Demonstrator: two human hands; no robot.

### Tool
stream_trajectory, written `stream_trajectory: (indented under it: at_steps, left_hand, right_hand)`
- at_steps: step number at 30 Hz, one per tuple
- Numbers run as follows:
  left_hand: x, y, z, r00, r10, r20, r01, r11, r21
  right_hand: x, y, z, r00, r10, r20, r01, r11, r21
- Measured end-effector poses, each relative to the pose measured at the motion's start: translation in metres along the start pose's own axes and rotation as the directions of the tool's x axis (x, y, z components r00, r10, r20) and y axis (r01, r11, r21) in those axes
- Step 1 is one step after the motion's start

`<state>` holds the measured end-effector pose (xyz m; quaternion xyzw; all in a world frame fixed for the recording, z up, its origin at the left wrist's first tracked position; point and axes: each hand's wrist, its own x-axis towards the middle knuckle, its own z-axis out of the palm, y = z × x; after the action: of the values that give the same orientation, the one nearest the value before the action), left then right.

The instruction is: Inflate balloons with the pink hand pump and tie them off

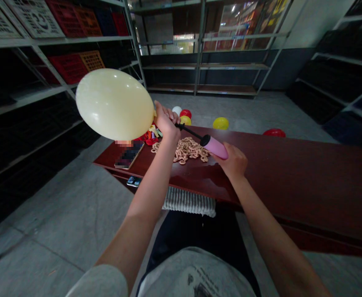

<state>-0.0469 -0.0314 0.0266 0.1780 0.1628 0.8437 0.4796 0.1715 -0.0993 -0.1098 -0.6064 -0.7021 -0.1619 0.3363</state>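
A pale yellow balloon [114, 104], swollen large, sticks out to the left of my left hand [167, 119]. That hand is closed around the balloon's neck, where the black nozzle end of a hand balloon pump [216, 147] meets it; the exact join is hidden by my fingers. My right hand [235, 160] wraps round the pump's pink barrel, and the black rod shows between both hands. Below them on the table is a pile of beige rings [189, 150], which look like chain links. Several uninflated balloons [153, 134] in mixed colours lie behind my left wrist.
A phone [130, 156] lies on the dark red table [292, 173], partly pixelated. Another small device [134, 181] sits below the table's edge. Inflated balloons, including a yellow one [220, 123] and a red one [274, 133], show beyond the table. Shelves with crates [66, 68] stand left.
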Motion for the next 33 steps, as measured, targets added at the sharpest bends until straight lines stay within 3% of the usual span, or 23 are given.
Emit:
stream_trajectory:
  at_steps: [8,12,25,33]
  left_hand:
    - [-0.047,-0.058,-0.003,0.992,-0.122,0.024,0.119,0.988,0.101]
    - [-0.054,-0.073,-0.008,0.986,-0.166,0.017,0.164,0.982,0.095]
    - [-0.035,-0.062,-0.036,0.968,-0.246,-0.044,0.248,0.968,0.041]
    - [-0.013,-0.032,-0.044,0.968,-0.226,-0.111,0.234,0.971,0.058]
  right_hand:
    - [-0.005,-0.006,0.001,0.999,0.031,0.026,-0.031,0.999,0.008]
    - [-0.003,-0.005,-0.001,0.998,0.049,0.037,-0.048,0.999,-0.012]
    - [-0.004,-0.003,0.0,0.992,-0.079,0.097,0.083,0.996,-0.042]
    - [-0.003,0.001,-0.001,0.988,-0.111,0.107,0.12,0.99,-0.075]
